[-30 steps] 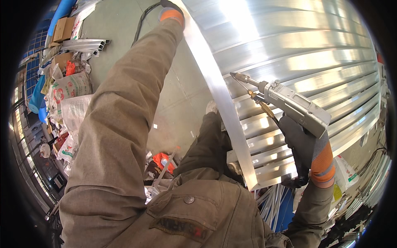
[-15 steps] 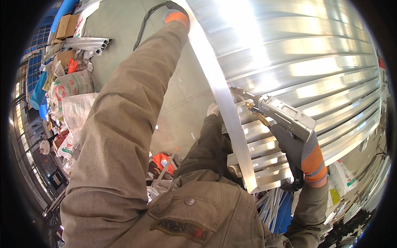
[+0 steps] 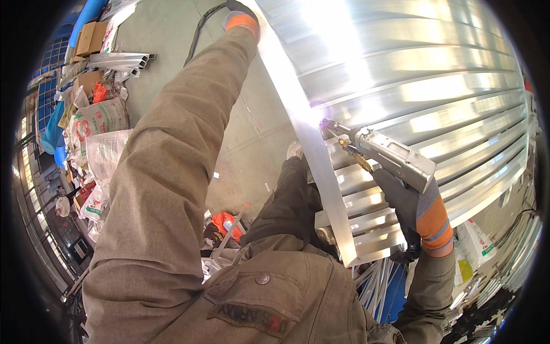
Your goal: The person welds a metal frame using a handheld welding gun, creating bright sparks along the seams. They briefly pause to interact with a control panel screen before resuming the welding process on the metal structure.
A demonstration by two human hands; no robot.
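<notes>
My right hand [image 3: 401, 200], in a grey glove with an orange cuff, is wrapped round a handheld welding gun [image 3: 395, 155]. The gun is a silver block with a brass wire-feed fitting [image 3: 356, 156] below its nozzle. At the nozzle tip a white-violet glare burns where the slats meet the long flat side bar [image 3: 323, 166] of a metal slatted panel [image 3: 412, 103]. My left arm reaches far forward; my left hand [image 3: 242, 17], in a dark glove with an orange cuff, is by the bar's far end. Its fingers are hidden.
A dark cable [image 3: 197, 37] curves over the floor beside my left hand. Square metal tubes [image 3: 123, 62], a cardboard box [image 3: 91, 37] and plastic sacks [image 3: 106, 152] pile up at the left. An orange bag [image 3: 226, 223] lies near my legs. White strips [image 3: 375, 286] stand under the panel's near end.
A bright weld glare has lit up at the gun's nozzle tip. The gun and my right hand have barely shifted; my left hand has drawn slightly left.
</notes>
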